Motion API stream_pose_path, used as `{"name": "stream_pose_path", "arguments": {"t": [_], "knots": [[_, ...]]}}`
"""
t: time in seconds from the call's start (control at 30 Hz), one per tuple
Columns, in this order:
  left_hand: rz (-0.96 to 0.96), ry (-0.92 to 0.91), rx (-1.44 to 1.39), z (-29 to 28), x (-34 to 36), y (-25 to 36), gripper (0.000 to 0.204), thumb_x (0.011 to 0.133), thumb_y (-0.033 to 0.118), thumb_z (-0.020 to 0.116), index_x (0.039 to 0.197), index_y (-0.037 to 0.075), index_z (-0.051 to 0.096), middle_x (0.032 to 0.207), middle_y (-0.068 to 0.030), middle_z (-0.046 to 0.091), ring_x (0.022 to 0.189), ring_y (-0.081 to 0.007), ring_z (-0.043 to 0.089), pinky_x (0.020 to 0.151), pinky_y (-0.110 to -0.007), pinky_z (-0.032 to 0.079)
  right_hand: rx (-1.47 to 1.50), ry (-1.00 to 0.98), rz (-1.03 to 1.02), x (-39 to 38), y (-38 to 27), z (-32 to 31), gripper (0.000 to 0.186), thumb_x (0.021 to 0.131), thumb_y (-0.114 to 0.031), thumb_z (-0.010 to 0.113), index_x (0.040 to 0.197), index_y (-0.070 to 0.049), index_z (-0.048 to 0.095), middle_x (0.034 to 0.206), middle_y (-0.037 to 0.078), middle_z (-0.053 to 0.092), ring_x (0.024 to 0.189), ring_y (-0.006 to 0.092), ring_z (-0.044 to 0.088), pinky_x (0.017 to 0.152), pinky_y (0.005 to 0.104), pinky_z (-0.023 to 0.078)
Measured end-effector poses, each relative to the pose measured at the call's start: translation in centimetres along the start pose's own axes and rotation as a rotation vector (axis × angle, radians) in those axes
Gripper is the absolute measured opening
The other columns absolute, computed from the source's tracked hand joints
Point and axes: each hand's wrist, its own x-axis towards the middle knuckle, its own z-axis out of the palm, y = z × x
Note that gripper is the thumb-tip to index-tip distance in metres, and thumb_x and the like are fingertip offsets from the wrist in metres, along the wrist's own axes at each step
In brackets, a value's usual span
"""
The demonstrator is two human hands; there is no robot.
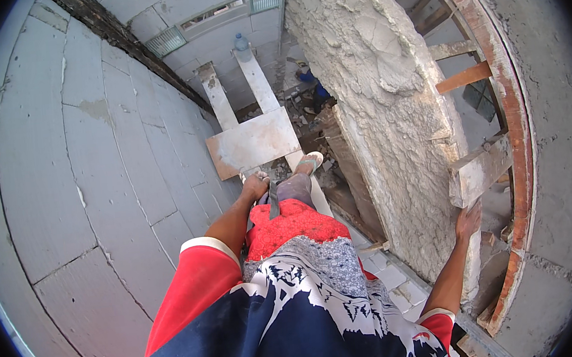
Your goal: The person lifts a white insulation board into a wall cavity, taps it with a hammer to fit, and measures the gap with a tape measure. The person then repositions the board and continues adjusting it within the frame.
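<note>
My left hand (257,184) is closed in front of my lap, fingers curled around a flat, dark grey blade-like tool (274,200) that points back toward me. Its exact kind is not clear. Out to the right, my right hand (469,221) grips the near lower edge of a short, mortar-stained wooden board (481,172) fixed in a timber frame; part of the fingers is hidden behind the board. One foot in a flip-flop (310,163) rests on a narrow plank beneath me.
A wide board (253,142) lies across two planks ahead, with a blue water bottle (241,42) at the far end. A grey block wall (96,181) rises on the left. Rough mortared wall (385,68) and curved timber (513,111) stand right. Rubble and someone in blue (319,94) are below.
</note>
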Motion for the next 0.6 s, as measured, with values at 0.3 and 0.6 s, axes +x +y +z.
{"name": "stream_pose_path", "arguments": {"t": [0.3, 0.6], "knots": [[0.024, 0.0, 0.012, 0.3, 1.0, -1.1, 0.041, 0.089, 0.035, 0.064, 0.116, 0.004, 0.07, 0.117, -0.0211, 0.072, 0.112, -0.0335, 0.068, 0.101, -0.039, 0.051, 0.007, 0.032, 0.002, 0.0, -0.3, 0.2, 0.069, 0.102, -0.04, 0.051, 0.157, -0.003, 0.035, 0.159, 0.024, 0.039, 0.148, 0.0387, 0.035, 0.121, 0.0492, 0.027], [0.014, -0.002, 0.01, 0.0, 0.5, -0.4, 0.041, 0.089, 0.034, 0.064, 0.116, 0.004, 0.07, 0.116, -0.0211, 0.072, 0.111, -0.0339, 0.068, 0.1, -0.039, 0.051, -0.006, 0.014, -0.013, 0.6, 0.7, 1.0, 0.072, 0.104, -0.05, 0.043, 0.161, -0.009, 0.03, 0.162, 0.021, 0.035, 0.15, 0.0384, 0.032, 0.122, 0.0491, 0.024]]}}
